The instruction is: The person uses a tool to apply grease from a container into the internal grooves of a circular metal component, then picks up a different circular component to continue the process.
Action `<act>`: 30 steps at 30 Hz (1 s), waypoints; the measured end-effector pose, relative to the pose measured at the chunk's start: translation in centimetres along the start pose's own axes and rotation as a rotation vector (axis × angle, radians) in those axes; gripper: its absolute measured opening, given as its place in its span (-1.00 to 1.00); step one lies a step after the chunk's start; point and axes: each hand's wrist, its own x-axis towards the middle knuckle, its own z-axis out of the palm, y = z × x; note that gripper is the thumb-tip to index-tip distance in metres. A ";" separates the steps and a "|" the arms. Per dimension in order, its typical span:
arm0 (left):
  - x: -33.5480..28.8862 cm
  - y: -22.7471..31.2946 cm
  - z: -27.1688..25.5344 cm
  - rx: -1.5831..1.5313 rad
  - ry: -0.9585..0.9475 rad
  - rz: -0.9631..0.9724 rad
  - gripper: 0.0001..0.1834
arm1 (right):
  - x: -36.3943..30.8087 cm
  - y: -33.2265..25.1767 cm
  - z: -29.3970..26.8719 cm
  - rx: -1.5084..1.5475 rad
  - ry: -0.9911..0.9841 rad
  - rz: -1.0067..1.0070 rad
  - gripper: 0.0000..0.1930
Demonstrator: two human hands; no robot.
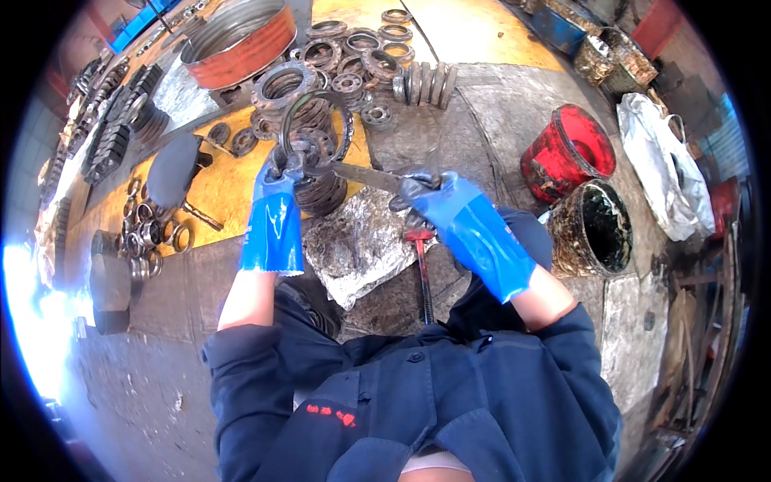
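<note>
My left hand (279,186), in a blue rubber glove with grimy fingertips, is closed on a dark metal ring (348,132) held upright. My gloved right hand (438,201) grips a flat metal blade (365,176), whose tip points left and meets or nearly meets the ring's lower edge. I cannot make out the blade's handle inside the glove. Just below the ring stands a stack of greasy rings (321,197). Under my hands lies a crumpled silvery sheet (353,253). A hammer-like tool with a red head (419,235) sits between my knees.
Several rusty rings and flanges (321,55) cover the yellow sheet ahead, beside a large orange-red drum ring (241,48). A row of thick discs (426,84) stands beyond. On the right are a red bucket (554,153), a grimy bucket (590,233) and a white sack (662,161).
</note>
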 end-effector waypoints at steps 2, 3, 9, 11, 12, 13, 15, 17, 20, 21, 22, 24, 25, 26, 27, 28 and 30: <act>0.2 -0.4 0.3 0.104 0.004 0.024 -0.67 | 4.6 7.1 2.3 -0.163 0.001 -0.211 -0.73; 0.4 -0.6 1.1 0.108 -0.003 0.018 -0.68 | 6.1 10.2 3.0 -0.272 0.044 -0.401 -0.74; -0.6 0.3 1.1 -0.034 0.114 -0.076 -0.70 | 1.3 5.1 4.0 -0.908 0.142 -0.510 -0.47; -0.3 0.3 1.1 0.008 0.144 -0.090 -0.70 | 1.6 5.3 3.6 -0.931 0.146 -0.538 -0.50; -0.4 0.5 1.2 -0.013 0.131 -0.077 -0.69 | 1.8 5.3 3.5 -0.940 0.146 -0.555 -0.51; -0.6 0.6 1.3 -0.034 0.119 -0.063 -0.69 | 1.9 5.1 3.3 -0.953 0.125 -0.544 -0.52; -1.0 1.4 1.4 -0.040 0.107 -0.071 -0.68 | 2.1 4.7 2.8 -0.975 0.079 -0.522 -0.54; -1.4 2.3 1.5 -0.016 0.106 -0.113 -0.67 | 2.3 4.1 2.4 -1.053 0.033 -0.499 -0.54; -2.1 3.4 1.4 0.006 0.060 -0.103 -0.66 | 2.5 4.1 1.7 -1.145 0.020 -0.502 -0.52; -2.2 4.1 1.6 0.024 0.053 -0.126 -0.65 | 2.6 4.1 1.4 -1.172 0.026 -0.509 -0.51; -2.3 4.1 1.6 0.015 0.052 -0.133 -0.65 | 2.8 4.3 1.2 -1.193 0.029 -0.520 -0.50; -2.4 4.4 1.2 0.006 0.058 -0.144 -0.65 | 3.1 4.6 0.8 -1.228 0.033 -0.550 -0.45; -2.4 4.2 1.0 -0.010 0.061 -0.125 -0.66 | 2.9 4.5 0.3 -1.244 0.044 -0.608 -0.45; -2.4 4.4 1.1 -0.006 0.051 -0.136 -0.67 | 2.5 4.3 -0.4 -1.263 0.055 -0.660 -0.45; -2.5 4.6 1.1 -0.002 0.040 -0.147 -0.67 | 2.2 4.2 -1.0 -1.282 0.067 -0.712 -0.45; -2.7 4.9 1.2 0.002 0.029 -0.158 -0.68 | 2.6 4.5 -1.4 -1.306 0.083 -0.742 -0.44; -2.9 5.5 1.6 -0.031 -0.009 -0.181 -0.70 | 3.5 5.3 -2.2 -1.355 0.119 -0.798 -0.41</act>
